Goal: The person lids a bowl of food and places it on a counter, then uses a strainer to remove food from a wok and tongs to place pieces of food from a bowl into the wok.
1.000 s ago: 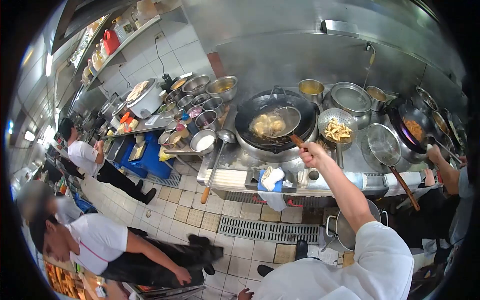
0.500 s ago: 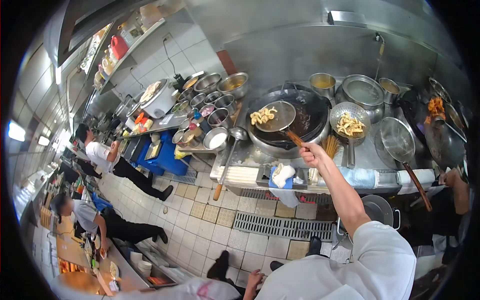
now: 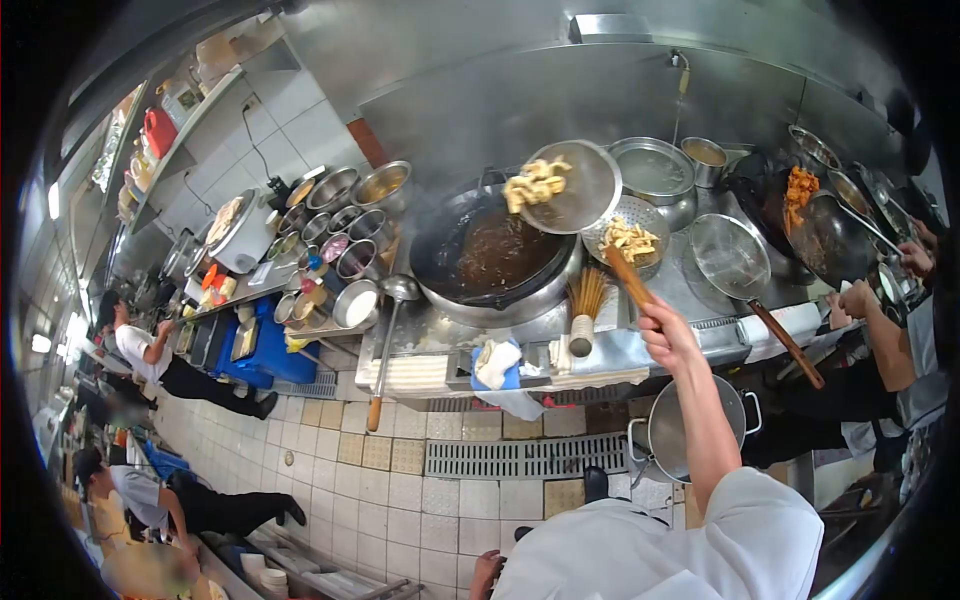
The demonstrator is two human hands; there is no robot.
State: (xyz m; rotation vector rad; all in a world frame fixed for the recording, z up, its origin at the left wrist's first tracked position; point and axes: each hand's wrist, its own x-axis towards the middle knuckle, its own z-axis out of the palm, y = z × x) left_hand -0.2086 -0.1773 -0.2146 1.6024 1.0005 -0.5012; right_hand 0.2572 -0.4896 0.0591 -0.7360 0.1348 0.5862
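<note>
Swung to two o'clock of the wok [image 3: 432, 258], the strainer [image 3: 592, 198] looks nose-heavy, best held by its wooden handle [image 3: 628, 276], which the right hand [image 3: 668, 335] encircles, fingers wrapped; left hand [image 3: 487, 570] fingers unclear.

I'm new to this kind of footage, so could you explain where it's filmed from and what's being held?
There is no machine here: a person works with two bare hands. Every picture comes from one camera worn on the head, looking forward and down. The right hand grips the wooden handle of a strainer, raised near the wok, with pale food pieces in it. The left hand hangs low by the body; I can't tell if it holds anything. On the stove are the wok, a colander with more pieces, a brush and a ladle.
</note>
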